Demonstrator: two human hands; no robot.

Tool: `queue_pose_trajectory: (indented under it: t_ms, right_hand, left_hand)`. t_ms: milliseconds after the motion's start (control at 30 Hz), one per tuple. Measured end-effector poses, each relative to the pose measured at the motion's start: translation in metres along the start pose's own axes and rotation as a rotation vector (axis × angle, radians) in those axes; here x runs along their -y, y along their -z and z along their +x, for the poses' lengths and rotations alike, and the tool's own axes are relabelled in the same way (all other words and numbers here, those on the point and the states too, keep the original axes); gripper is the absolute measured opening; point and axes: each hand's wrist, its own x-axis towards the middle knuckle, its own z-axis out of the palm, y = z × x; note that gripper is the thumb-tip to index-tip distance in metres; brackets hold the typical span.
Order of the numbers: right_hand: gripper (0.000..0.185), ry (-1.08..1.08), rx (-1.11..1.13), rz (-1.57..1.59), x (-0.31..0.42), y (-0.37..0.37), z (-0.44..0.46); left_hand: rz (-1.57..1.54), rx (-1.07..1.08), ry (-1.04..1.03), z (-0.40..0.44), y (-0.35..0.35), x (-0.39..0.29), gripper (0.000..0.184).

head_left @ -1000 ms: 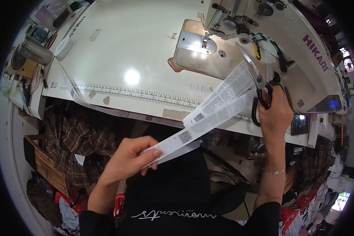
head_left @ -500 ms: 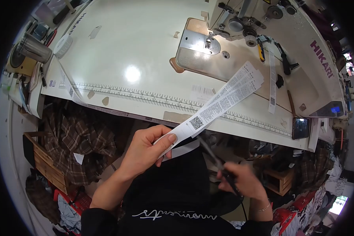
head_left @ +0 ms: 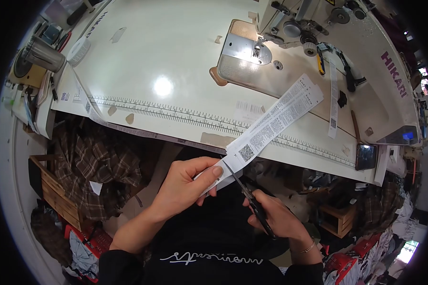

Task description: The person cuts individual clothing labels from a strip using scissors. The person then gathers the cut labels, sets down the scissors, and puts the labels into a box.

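My left hand pinches the lower end of a bundle of white printed label strips, thumb on top. The strips fan out up and to the right over the table's front edge, with a QR code near the hand. My right hand is closed round the dark handles of the scissors. The blades point up and left, and their tips meet the strips just beside my left thumb. Whether the blades are fully closed cannot be made out.
A sewing machine stands on the white table. At its right lie a yellow cutter, a loose label strip and a phone. A tape roll sits at the left. Plaid fabric hangs below.
The scissors and my right hand have moved from over the table's right side down and left to the strips. My left hand has shifted right and slightly up, still holding the strips.
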Motion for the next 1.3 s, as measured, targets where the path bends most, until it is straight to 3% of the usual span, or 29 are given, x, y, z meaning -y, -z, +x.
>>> queue_pose_trajectory:
  t_ms: [400, 500, 567, 733, 833, 933, 1100, 1200, 1300]
  right_hand:
    - [0.025, -0.038, -0.056, -0.015, 0.002, 0.001, 0.001]
    - [0.031, 0.005, -0.071, 0.009, 0.004, 0.005, 0.0]
    - [0.026, 0.109, -0.102, 0.101, 0.006, 0.005, 0.003]
    - [0.018, 0.116, -0.168, 0.151, 0.027, -0.004, 0.019]
    - [0.017, 0.154, -0.37, 0.102, 0.036, 0.006, 0.021]
    - [0.019, 0.11, -0.69, -0.22, 0.05, 0.039, 0.015]
    - [0.022, 0.313, -1.175, -0.903, 0.041, 0.086, 0.035]
    - [0.03, 0.281, -1.3, -1.142, 0.025, 0.096, 0.049]
    - [0.022, 0.195, -1.271, -0.98, 0.028, 0.082, 0.033]
  left_hand:
    - [0.04, -0.039, 0.008, -0.002, 0.004, 0.0, 0.027]
    - [0.094, 0.041, 0.044, -0.009, 0.005, -0.002, 0.026]
    - [0.146, 0.144, 0.06, -0.013, 0.002, -0.004, 0.022]
    - [0.278, 0.241, -0.033, -0.013, -0.011, -0.01, 0.019]
    - [0.288, 0.23, -0.002, -0.018, 0.002, -0.011, 0.018]
    - [0.319, 0.189, 0.042, -0.03, 0.031, -0.013, 0.016]
    - [0.206, 0.072, 0.017, -0.033, 0.048, -0.014, 0.018]
    - [0.165, -0.006, 0.005, -0.017, 0.031, -0.009, 0.02]
    - [0.101, -0.034, -0.003, -0.006, 0.022, -0.004, 0.02]
